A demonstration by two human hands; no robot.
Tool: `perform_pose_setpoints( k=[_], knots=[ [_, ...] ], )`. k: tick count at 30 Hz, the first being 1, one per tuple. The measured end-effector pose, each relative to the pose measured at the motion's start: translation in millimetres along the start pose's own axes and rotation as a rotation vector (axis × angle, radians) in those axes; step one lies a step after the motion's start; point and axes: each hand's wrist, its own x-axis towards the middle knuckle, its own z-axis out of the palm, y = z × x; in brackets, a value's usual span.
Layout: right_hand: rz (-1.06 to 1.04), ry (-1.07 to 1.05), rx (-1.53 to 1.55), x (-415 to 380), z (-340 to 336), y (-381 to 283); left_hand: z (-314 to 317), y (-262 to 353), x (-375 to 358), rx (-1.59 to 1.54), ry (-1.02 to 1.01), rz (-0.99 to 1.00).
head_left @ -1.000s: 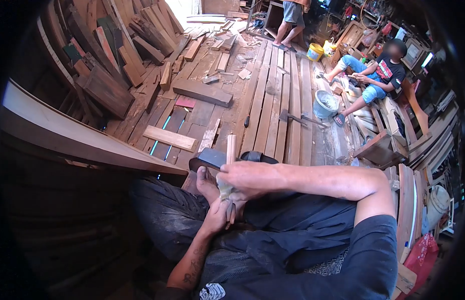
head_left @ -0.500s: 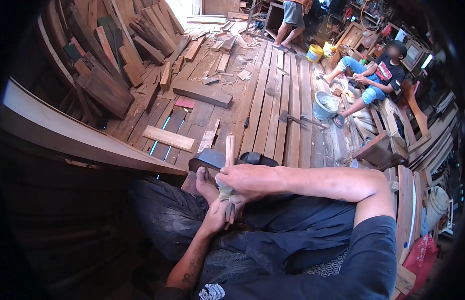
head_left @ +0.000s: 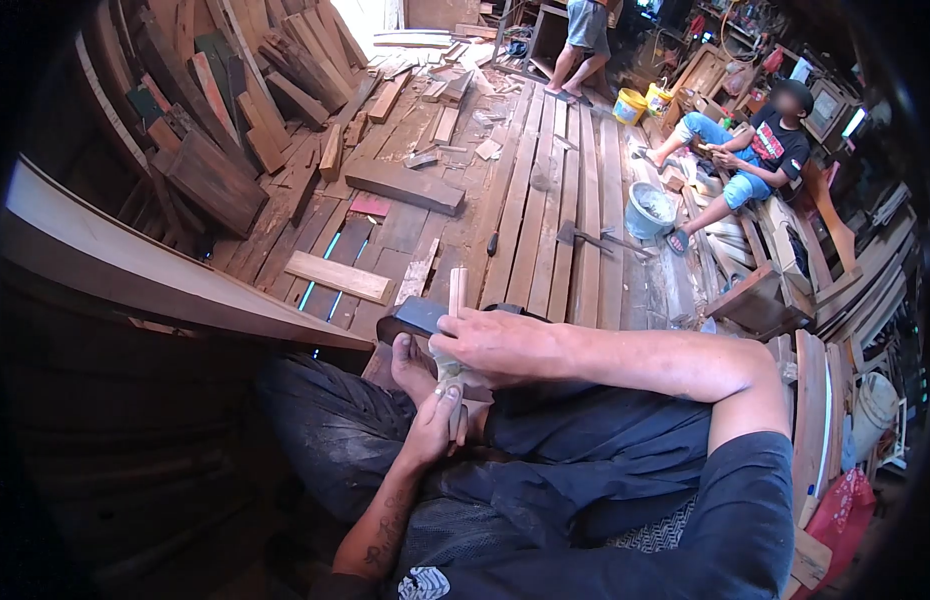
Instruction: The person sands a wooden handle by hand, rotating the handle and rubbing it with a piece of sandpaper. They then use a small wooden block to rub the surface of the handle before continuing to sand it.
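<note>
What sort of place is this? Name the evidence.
Most likely a woodworking shop. Planks and offcuts are piled along the wall, long boards lie across the floor, and a hatchet rests near a grey bucket.

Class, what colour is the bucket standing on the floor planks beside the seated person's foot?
The bucket is grey, seen in the head view.

left hand (head_left: 437, 425): fingers curled, thumb up | right hand (head_left: 495, 345): closed grip, forearm crossing the lap

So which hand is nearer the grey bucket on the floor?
Right. The right hand lies up and over the wooden stick, closer to the bucket; the left hand sits lower, farther away.
</note>
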Motion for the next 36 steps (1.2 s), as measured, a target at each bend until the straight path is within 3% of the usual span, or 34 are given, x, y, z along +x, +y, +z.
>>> perform_pose_setpoints(
  k=[5, 8, 12, 14, 18, 22, 26, 30, 36],
  knots=[
    [-0.011, -0.177, 0.065, 5, -4, -5, -6, -9, -3, 0.026, -0.016, -0.014],
    [0.012, 0.034, -0.08, 2, -5, -7, -2, 0, -2, -0.005, -0.016, -0.045],
    [0.018, -0.044, 0.001, 2, 0, -10, -4, -10, -1, 0.04, -0.028, 0.033],
    [0.071, -0.115, 0.034, 5, -3, -8, -4, -4, -2, 0.013, -0.028, -0.03],
    [0.087, 0.113, -0.145, 1, -7, -7, 1, 5, -2, 0.001, -0.002, -0.075],
    [0.057, -0.161, 0.074, 3, 2, -10, -5, -5, -3, 0.025, -0.028, -0.022],
    [0.084, 0.032, 0.012, 1, -2, -2, -2, -4, -2, -0.019, 0.008, -0.045],
    [0.067, -0.1, 0.108, 3, 3, -11, -5, -12, -1, -0.01, -0.017, 0.017],
    [0.137, -0.062, 0.122, 4, -3, -1, 2, 9, -3, 0.009, 0.035, -0.09]
  ],
)
